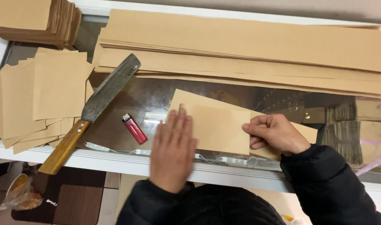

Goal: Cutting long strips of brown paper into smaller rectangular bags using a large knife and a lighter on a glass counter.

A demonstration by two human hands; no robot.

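Observation:
A folded sheet of brown paper (217, 125) lies on the glass counter top (149, 98). My left hand (172, 150) presses flat on its left part, fingers straight and together, slightly blurred. My right hand (276, 132) pinches the right edge of the folded flap with thumb and fingers. Both arms are in black sleeves.
A large knife (92, 110) with a wooden handle lies left of the paper, beside a red lighter (134, 128). Long brown paper strips (249, 46) are stacked at the back. Cut brown sheets (36, 98) lie at left, another stack (36, 18) at top left.

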